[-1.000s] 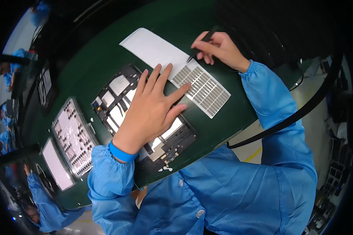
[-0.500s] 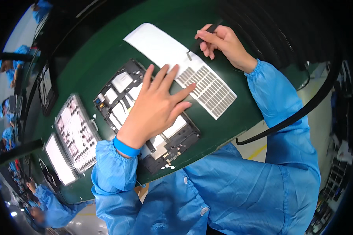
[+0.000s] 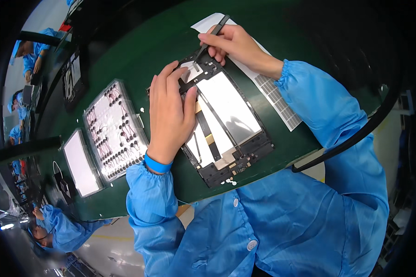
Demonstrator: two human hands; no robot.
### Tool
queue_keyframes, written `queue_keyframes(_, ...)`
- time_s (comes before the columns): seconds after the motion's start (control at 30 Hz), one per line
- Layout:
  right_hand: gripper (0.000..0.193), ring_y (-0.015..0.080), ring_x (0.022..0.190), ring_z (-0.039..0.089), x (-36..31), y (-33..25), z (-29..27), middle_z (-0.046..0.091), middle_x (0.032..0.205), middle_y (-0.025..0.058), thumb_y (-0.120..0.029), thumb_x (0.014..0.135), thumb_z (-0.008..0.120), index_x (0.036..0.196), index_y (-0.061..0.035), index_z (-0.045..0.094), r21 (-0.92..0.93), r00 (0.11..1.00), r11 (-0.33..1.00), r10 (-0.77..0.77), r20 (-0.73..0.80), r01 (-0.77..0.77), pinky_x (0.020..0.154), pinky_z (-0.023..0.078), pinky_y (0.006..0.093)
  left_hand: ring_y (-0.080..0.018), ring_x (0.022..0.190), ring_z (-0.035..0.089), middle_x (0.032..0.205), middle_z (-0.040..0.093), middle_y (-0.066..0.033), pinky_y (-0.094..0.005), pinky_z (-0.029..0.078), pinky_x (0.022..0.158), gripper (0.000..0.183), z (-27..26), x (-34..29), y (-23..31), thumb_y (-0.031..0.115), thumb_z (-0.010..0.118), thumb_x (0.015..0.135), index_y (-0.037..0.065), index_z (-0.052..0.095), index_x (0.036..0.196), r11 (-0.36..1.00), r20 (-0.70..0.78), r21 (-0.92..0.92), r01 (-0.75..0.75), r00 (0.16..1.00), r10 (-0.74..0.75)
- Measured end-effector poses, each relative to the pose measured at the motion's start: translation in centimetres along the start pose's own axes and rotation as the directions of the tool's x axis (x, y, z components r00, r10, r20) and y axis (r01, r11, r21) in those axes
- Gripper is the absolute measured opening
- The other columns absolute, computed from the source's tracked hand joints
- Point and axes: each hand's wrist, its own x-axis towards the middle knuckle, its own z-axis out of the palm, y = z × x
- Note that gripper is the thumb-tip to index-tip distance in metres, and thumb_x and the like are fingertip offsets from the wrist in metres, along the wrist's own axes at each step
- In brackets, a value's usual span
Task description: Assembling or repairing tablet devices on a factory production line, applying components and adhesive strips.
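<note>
The left hand (image 3: pixel 170 113) lies flat with fingers spread on the open black tablet (image 3: pixel 226 124), which sits on the green desk (image 3: pixel 138 51). The right hand (image 3: pixel 233 44) fingers pinch dark tweezers (image 3: pixel 210 39), tip touching the tablet's top corner, just past the left fingertips.

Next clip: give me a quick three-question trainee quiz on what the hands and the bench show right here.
1. True or false: the left hand lies flat on the opened tablet chassis.
2. Which tool does the right hand hold? A) black tweezers B) a screwdriver C) a brush
3. Fill in: to the left of the chassis lies a clear tray of small ___ parts.

Key: 1 true. 2 A; the tips meet the chassis's top corner. 3 black, sitting in rows; a white rectangular panel lies further left on the green mat.
</note>
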Motion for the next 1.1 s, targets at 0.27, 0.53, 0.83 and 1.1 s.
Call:
queue_keyframes(0.27,0.038,0.0112,0.059,0.062,0.6,0.4,-0.4,0.064,0.073,0.0043,-0.037,0.097,0.068,0.094,0.0009,0.067,0.035,1.000,0.999,-0.002,-0.009,0.002,0.055,0.051,0.0231,-0.0418,0.127,0.049,0.135,0.053,-0.0180,-0.0550,0.033,0.113,0.034,0.4,0.2,-0.1,0.015,0.060,0.095,0.007,0.059,0.127,0.998,0.021,0.052,-0.023,1.000,0.022)
queue_keyframes(0.53,0.028,0.0088,0.067,0.063,0.6,-0.4,1.5,0.067,0.079,0.0036,-0.027,0.097,0.071,0.101,0.0000,0.067,-0.027,0.985,0.985,-0.171,-0.036,0.170,0.059,0.051,0.0225,-0.0364,0.136,0.044,0.142,0.054,-0.0117,-0.0554,0.030,0.115,0.037,-0.7,-0.4,-0.1,0.018,0.057,0.096,0.006,0.062,0.130,0.970,0.066,0.224,-0.091,0.995,0.078)
queue_keyframes(0.83,0.018,0.0072,0.070,0.062,1.8,-6.4,5.8,0.073,0.089,0.0044,-0.020,0.101,0.061,0.113,-0.0079,0.068,-0.185,0.957,0.943,-0.254,0.139,0.277,0.061,0.049,0.0218,-0.0326,0.119,0.062,0.124,0.069,-0.0133,-0.0424,0.048,0.102,0.033,-8.7,-2.4,-1.9,0.012,0.069,0.090,0.006,0.069,0.123,0.995,-0.015,0.044,-0.093,0.995,0.094)
queue_keyframes(1.1,0.020,0.0221,0.080,0.072,8.3,-7.7,17.1,0.073,0.088,0.0103,-0.018,0.100,0.063,0.115,-0.0064,0.067,-0.578,0.778,0.541,-0.274,0.565,0.611,0.073,0.054,0.0304,-0.0305,0.122,0.055,0.127,0.063,-0.0092,-0.0432,0.043,0.105,0.028,-12.0,-7.6,-10.7,0.023,0.066,0.093,0.011,0.073,0.117,0.980,-0.028,0.149,-0.133,0.990,0.139)
